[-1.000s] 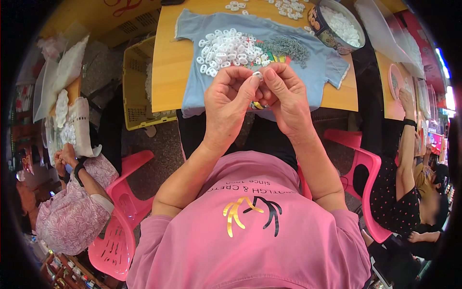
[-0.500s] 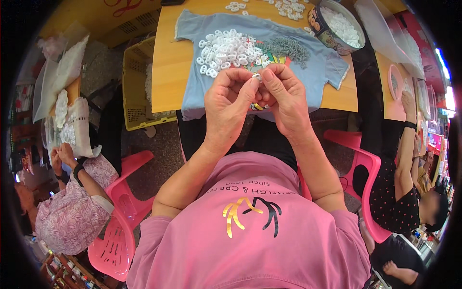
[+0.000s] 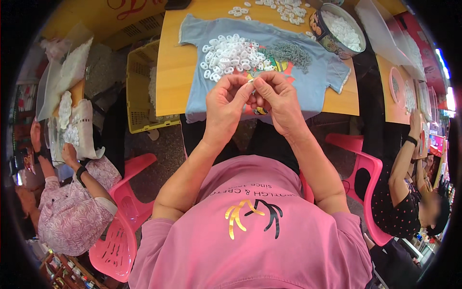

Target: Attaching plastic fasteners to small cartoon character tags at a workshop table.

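Observation:
Over the near edge of a light blue T-shirt (image 3: 315,89), my left hand (image 3: 225,107) and my right hand (image 3: 285,106) meet with thumbs and fingers pinched together. Between the fingertips sits a small white plastic piece (image 3: 250,81), mostly covered by them. Just beyond the left hand is a heap of white oval pieces with two holes (image 3: 231,54). To its right lies a pile of small thin grey parts (image 3: 292,54), too fine to make out. Both heaps rest on the shirt, which is spread over the table.
A round tin (image 3: 332,41) full of white pieces stands at the table's far right, near loose white pieces (image 3: 288,10). A yellow crate (image 3: 138,115) is left of the wooden table (image 3: 168,91). Co-workers sit either side on pink chairs (image 3: 115,245).
Both hands stay pinched together while the white piece becomes more hidden between the fingertips. The co-worker on the left has moved their hands apart. The view has shifted slightly.

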The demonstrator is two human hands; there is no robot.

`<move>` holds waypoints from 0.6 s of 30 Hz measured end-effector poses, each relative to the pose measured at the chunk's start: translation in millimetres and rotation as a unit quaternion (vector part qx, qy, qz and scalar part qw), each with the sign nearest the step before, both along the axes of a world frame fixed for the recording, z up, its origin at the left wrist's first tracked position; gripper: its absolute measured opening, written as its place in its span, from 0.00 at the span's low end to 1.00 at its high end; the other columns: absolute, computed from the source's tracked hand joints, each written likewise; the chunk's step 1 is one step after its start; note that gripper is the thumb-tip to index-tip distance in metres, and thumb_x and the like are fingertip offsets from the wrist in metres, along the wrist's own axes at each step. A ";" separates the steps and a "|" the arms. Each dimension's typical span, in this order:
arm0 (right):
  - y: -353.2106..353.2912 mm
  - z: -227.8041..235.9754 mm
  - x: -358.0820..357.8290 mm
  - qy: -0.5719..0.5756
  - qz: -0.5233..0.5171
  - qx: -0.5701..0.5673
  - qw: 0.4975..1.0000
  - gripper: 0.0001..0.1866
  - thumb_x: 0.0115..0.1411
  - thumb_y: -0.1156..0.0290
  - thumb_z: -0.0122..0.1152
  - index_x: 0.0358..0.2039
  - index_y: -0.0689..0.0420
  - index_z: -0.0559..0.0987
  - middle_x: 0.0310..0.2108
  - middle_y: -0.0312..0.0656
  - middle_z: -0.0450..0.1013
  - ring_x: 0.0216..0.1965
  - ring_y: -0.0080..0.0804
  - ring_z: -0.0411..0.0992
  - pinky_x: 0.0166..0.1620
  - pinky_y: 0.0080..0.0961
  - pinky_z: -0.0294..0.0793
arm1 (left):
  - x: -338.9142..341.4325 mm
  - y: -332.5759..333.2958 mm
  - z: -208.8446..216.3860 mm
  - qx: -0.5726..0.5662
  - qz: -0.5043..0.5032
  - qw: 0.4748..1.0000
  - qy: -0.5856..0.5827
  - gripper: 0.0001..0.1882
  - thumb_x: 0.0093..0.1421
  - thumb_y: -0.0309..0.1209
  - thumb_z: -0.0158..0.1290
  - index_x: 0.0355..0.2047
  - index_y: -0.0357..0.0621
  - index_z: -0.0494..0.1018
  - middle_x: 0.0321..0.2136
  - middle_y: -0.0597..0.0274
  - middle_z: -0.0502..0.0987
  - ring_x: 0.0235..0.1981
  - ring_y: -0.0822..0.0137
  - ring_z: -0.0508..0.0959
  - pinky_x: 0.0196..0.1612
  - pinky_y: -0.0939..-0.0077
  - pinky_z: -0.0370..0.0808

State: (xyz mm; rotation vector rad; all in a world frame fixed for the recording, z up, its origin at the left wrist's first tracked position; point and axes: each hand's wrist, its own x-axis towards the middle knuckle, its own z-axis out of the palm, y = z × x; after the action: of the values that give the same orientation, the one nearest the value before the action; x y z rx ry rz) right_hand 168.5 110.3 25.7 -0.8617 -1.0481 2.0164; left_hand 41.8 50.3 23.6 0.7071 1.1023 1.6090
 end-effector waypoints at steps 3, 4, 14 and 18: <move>1.3 -2.4 2.4 -0.013 0.032 0.003 0.999 0.08 0.64 0.69 0.57 0.39 0.60 0.74 0.28 0.34 0.71 0.27 0.19 0.70 0.32 0.18 0.75 | -6.1 -3.7 -8.7 -0.031 -0.012 0.999 -0.031 0.08 0.61 0.26 0.55 0.38 0.35 0.71 0.28 0.65 0.76 0.28 0.78 0.75 0.32 0.84 0.72; 2.3 -2.4 4.4 -0.013 0.031 0.003 0.999 0.08 0.64 0.69 0.57 0.39 0.60 0.74 0.28 0.34 0.71 0.27 0.19 0.70 0.32 0.18 0.75 | -8.1 -5.2 -9.2 -0.031 -0.013 0.999 -0.030 0.08 0.61 0.26 0.55 0.38 0.35 0.71 0.28 0.65 0.76 0.28 0.78 0.75 0.32 0.84 0.72; 9.1 8.5 16.1 -0.068 0.070 0.107 0.989 0.09 0.63 0.73 0.57 0.41 0.64 0.75 0.30 0.36 0.73 0.29 0.19 0.72 0.34 0.18 0.76 | -11.4 -11.1 -6.6 -0.039 -0.027 0.993 -0.107 0.09 0.61 0.27 0.56 0.38 0.36 0.70 0.28 0.62 0.76 0.27 0.75 0.75 0.33 0.81 0.73; 9.1 7.5 15.3 -0.133 0.062 0.202 0.968 0.07 0.62 0.76 0.57 0.39 0.65 0.75 0.28 0.36 0.73 0.28 0.19 0.72 0.34 0.18 0.75 | -9.1 -11.5 -4.4 -0.043 -0.032 0.993 -0.103 0.09 0.60 0.27 0.56 0.39 0.37 0.70 0.28 0.63 0.76 0.27 0.75 0.75 0.34 0.81 0.74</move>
State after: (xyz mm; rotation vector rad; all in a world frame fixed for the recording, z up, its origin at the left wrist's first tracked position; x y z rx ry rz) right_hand 183.9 119.4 33.2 -0.8752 -1.6308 1.7204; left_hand 32.6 38.8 19.2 0.5020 0.9827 1.5339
